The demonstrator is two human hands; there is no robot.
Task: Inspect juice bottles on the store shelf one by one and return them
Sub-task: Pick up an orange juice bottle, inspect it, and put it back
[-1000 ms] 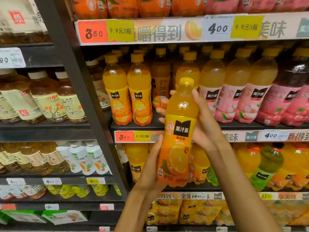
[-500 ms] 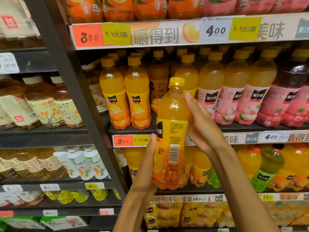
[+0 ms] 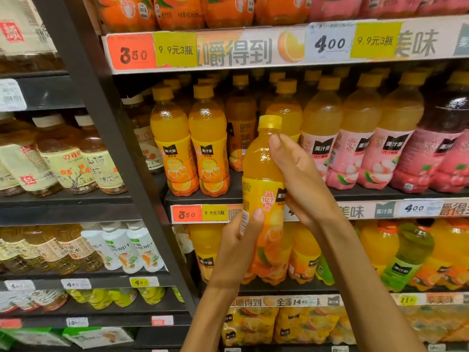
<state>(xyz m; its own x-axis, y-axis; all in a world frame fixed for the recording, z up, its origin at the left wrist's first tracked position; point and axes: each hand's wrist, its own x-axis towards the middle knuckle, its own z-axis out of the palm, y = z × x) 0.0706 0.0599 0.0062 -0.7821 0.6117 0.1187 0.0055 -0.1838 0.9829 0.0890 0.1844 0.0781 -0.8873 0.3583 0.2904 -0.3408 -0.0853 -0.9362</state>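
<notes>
Dark metal store shelving [image 3: 203, 199] fills the scene, rows of juice bottles on every tier. In front of the middle tier, near the person, an orange plastic juice bottle with yellow cap [image 3: 264, 199] stands upright, long axis vertical, held off the shelf. Right hand [image 3: 302, 179] wraps the shoulder and label from the right, fingers curled on it. Left hand [image 3: 238, 250] grips the lower half from the left, thumb up the front. Gap in the front row sits just behind and left; right hand looks nearer to it.
</notes>
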